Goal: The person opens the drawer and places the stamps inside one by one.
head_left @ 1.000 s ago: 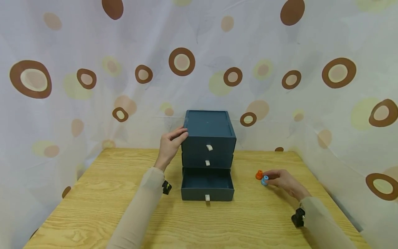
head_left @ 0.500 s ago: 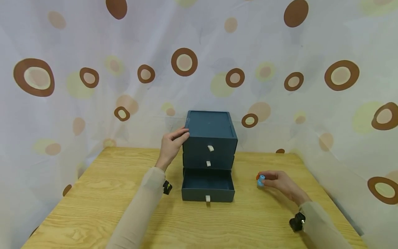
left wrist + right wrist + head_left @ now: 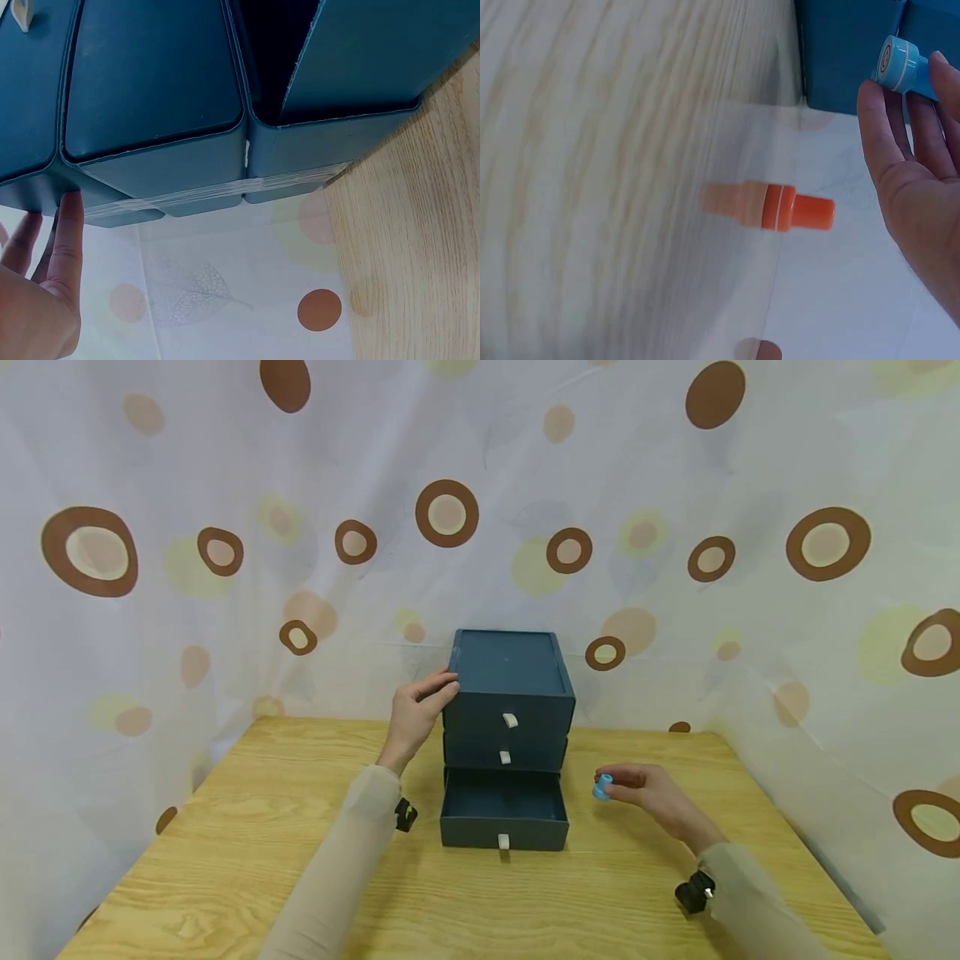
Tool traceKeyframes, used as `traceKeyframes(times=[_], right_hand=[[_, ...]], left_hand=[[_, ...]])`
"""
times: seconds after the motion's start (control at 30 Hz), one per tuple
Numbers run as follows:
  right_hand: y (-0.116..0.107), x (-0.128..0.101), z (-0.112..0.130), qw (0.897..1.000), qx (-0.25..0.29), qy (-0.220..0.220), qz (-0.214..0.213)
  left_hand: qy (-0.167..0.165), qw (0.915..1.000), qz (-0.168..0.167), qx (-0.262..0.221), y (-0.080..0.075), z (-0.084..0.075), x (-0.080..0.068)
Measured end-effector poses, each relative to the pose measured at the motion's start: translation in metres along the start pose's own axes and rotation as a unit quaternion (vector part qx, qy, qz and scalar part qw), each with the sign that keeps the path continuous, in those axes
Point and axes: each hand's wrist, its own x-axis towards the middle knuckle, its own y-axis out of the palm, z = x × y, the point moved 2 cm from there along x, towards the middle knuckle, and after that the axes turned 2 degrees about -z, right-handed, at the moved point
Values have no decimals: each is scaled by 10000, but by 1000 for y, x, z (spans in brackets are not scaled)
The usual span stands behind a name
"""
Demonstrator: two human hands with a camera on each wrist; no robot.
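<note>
A dark blue drawer cabinet (image 3: 510, 672) stands at the table's middle, its bottom drawer (image 3: 504, 833) pulled out and the upper two closed. My left hand (image 3: 414, 714) rests against the cabinet's upper left edge; in the left wrist view its fingers (image 3: 69, 232) lie fairly straight on the side wall. Between thumb and fingers, my right hand (image 3: 652, 793) pinches a light-blue toy stamp (image 3: 602, 787) above the table, just right of the open drawer. The stamp's round patterned face (image 3: 886, 60) shows in the right wrist view. An orange stamp (image 3: 780, 208) stands on the table, hidden in the head view.
The wooden table (image 3: 300, 843) spreads out around the cabinet. A white cloth (image 3: 337, 460) with brown and yellow spots hangs behind and at both sides. White pull tabs (image 3: 504, 842) stick out from the drawer fronts.
My right hand has picked the light-blue stamp up from beside the orange one and carried it left toward the drawer. My left hand stays at the cabinet's edge.
</note>
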Motion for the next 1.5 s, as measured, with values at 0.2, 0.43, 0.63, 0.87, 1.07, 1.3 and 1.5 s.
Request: traceKeyframes(times=[0.2, 0.43, 0.63, 0.87, 1.07, 1.3, 1.5], right_hand=[[12, 8, 7, 9999, 134, -8, 16], [24, 12, 16, 9999, 31, -24, 100], [30, 15, 25, 9997, 47, -129, 199], [38, 19, 33, 9999, 69, -49, 100], [49, 25, 43, 9998, 142, -108, 86], [64, 32, 49, 9989, 190, -376, 187], [78, 40, 54, 9986, -10, -399, 353]], left_hand=[[10, 10000, -42, -24, -1, 1, -2], [72, 10000, 2, 11, -1, 1, -1], [97, 9999, -16, 49, 1, 2, 0], [127, 9999, -12, 79, 1, 3, -1], [88, 10000, 5, 45, 0, 1, -1], [65, 10000, -26, 63, 0, 1, -2], [25, 9998, -71, 183, 1, -1, -1]])
